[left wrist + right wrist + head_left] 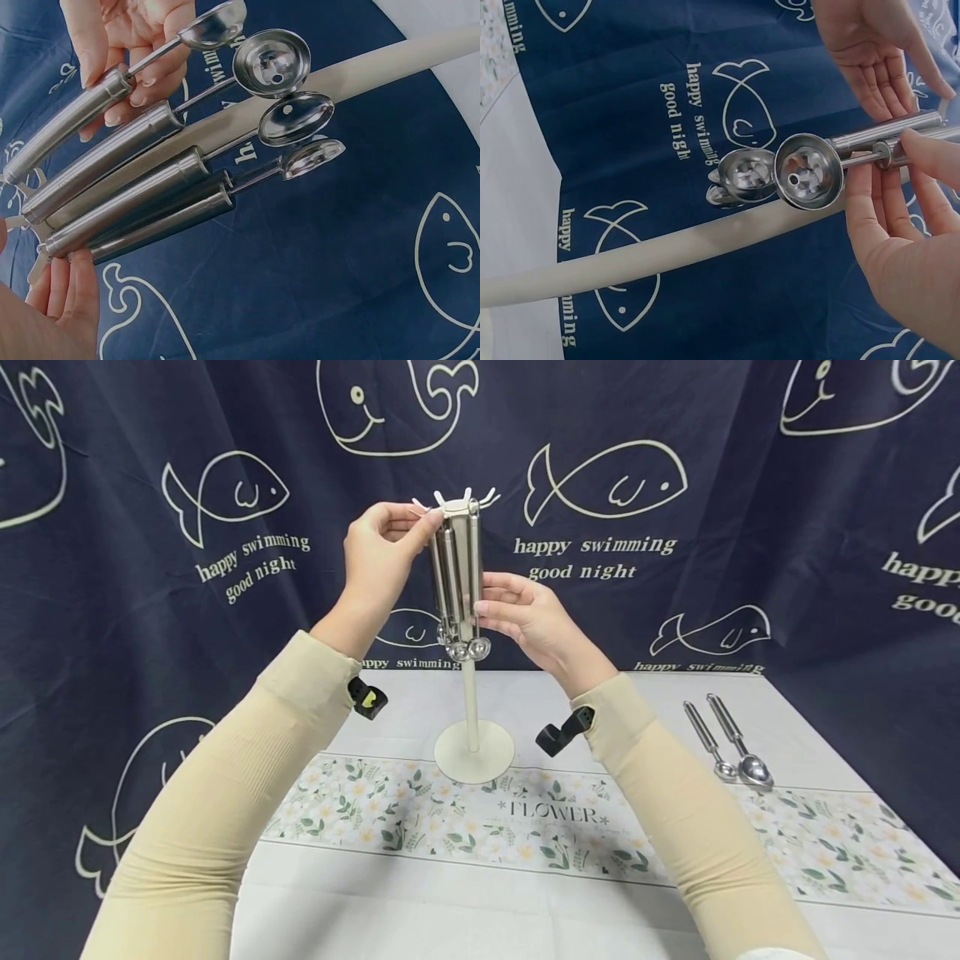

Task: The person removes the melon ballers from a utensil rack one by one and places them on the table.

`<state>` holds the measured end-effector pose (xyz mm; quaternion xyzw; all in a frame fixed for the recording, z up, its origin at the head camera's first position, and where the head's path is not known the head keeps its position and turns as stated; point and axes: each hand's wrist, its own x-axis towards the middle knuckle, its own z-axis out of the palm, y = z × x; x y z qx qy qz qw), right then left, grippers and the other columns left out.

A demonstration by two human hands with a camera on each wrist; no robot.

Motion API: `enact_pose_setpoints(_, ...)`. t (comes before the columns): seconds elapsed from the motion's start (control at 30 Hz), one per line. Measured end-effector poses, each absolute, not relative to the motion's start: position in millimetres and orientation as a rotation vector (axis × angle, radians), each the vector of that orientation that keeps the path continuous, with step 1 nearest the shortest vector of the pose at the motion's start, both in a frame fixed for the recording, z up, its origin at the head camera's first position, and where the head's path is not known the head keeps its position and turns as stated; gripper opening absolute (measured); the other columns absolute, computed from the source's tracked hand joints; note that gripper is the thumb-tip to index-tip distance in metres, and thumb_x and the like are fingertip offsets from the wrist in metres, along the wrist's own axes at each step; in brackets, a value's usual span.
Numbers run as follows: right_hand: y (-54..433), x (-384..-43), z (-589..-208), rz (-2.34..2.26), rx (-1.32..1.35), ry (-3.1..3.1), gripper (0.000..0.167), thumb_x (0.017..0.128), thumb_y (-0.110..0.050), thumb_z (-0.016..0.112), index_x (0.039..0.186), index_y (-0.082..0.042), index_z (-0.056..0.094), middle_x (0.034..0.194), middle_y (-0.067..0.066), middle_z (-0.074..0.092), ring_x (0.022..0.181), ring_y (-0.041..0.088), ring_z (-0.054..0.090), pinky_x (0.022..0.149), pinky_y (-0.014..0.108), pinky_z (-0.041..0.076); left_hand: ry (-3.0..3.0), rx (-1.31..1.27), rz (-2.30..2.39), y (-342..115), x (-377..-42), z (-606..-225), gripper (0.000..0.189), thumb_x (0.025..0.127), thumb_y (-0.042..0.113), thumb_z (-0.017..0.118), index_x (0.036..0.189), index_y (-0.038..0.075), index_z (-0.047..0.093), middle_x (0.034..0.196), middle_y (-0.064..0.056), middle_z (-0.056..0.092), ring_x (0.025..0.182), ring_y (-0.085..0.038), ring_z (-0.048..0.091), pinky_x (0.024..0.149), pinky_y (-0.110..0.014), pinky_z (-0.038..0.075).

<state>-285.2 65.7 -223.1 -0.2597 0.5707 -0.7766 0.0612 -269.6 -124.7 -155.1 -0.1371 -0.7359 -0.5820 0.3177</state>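
navy fish-print curtain (607,410) behind a cream, round-based stand (471,702)
left hand (382,547) pinches its hooked top (456,508); the right hand (536,618), fingers curled, grips a silvery metal, tube-handled scoop (476,560), bowl down, beside similar scoops (447,577) hanging there.

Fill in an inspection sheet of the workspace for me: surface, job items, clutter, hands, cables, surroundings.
Surface: white table with a floral runner across it.
Job items: cream stand upright on its round base, several metal scoops hanging around its pole; a larger loose scoop and a smaller loose scoop lie side by side at the right.
Clutter: nothing seen.
Hands: left hand at the stand's hooked top, whether it pinches hook or handle unclear; right hand grips the handle of a scoop beside the pole.
Cables: nothing seen.
Surroundings: navy curtain with white fish drawings and lettering behind the table.
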Motion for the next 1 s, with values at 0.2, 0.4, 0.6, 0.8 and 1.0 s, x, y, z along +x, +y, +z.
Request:
enact_pose_setpoints(0.2,71.0,-283.9,-223.5,-2.392,-0.771,1.707,0.040,0.090,0.011,0.058,0.128,0.000,0.055,0.102,0.005,0.068,0.096,0.017,0.067,0.094,0.031,0.055,-1.943,-0.350,-1.513,-123.1,-270.3,-155.0,0.031,0.083,0.031,0.077,0.100,0.007,0.068,0.085,0.005,0.066,0.081,-0.007,0.064,0.077,-0.018,0.054)
enact_pose_setpoints(0.4,77.7,-284.4,-226.8,-2.451,-0.700,1.682,0.039,0.089,0.012,0.058,0.126,0.000,0.056,0.099,0.006,0.068,0.096,0.018,0.068,0.089,0.030,0.057,-1.915,-0.371,-1.514,-122.9,-271.6,-156.3,0.029,0.083,0.030,0.078,0.098,0.007,0.069,0.083,0.007,0.065,0.078,-0.006,0.063,0.074,-0.017,0.052)
enact_pose_setpoints(0.6,85.9,-287.3,-231.8,-2.471,-0.657,1.681,0.040,0.090,0.012,0.056,0.129,0.003,0.053,0.100,0.007,0.067,0.093,0.019,0.068,0.087,0.030,0.058,-1.877,-0.400,-1.570,-123.4,-271.6,-155.9,0.027,0.083,0.025,0.078,0.098,0.004,0.069,0.081,0.006,0.066,0.075,-0.006,0.064,0.076,-0.018,0.055)
enact_pose_setpoints(0.8,95.1,-289.6,-238.2,-2.496,-0.605,1.604,0.036,0.091,0.012,0.055,0.125,0.001,0.053,0.099,0.007,0.066,0.090,0.019,0.069,0.085,0.029,0.058,-1.868,-0.406,-1.589,-126.6,-271.9,-153.9,0.026,0.083,0.021,0.078,0.100,0.002,0.072,0.079,0.005,0.069,0.074,-0.008,0.066,0.076,-0.018,0.055)
enact_pose_setpoints(1.0,101.5,-293.0,-245.1,-2.513,-0.559,1.569,0.030,0.092,0.012,0.053,0.117,-0.004,0.056,0.097,0.006,0.067,0.089,0.018,0.069,0.084,0.028,0.058,-1.925,-0.362,-1.450,-131.3,-272.5,-151.5,0.025,0.084,0.024,0.077,0.101,0.006,0.076,0.087,0.005,0.074,0.076,-0.002,0.066,0.076,-0.016,0.052)
